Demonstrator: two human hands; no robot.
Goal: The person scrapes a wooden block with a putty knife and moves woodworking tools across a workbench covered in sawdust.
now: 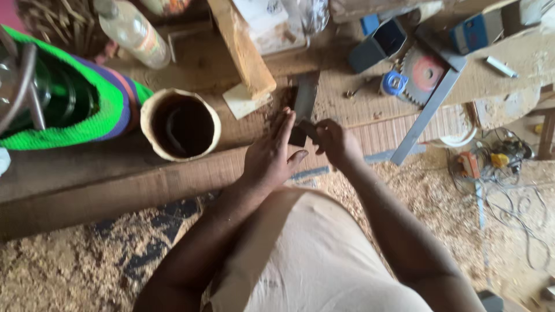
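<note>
From the head camera, the right hand (335, 141) closes around the dark handle of a broad grey metal blade (303, 104) lying on the rough wooden workbench (87, 185) mid-surface. The left hand (270, 156) rests open, fingers flat beside the blade. A hollow bamboo cylinder (180, 124) stands left.

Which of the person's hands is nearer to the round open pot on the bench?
Left. The left hand lies just right of the pot; the right hand is farther right, gripping the dark blade.

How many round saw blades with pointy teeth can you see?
1. The saw blade with a red middle lies on the wooden bench, up right of the right hand. Clutter could hide others.
</note>
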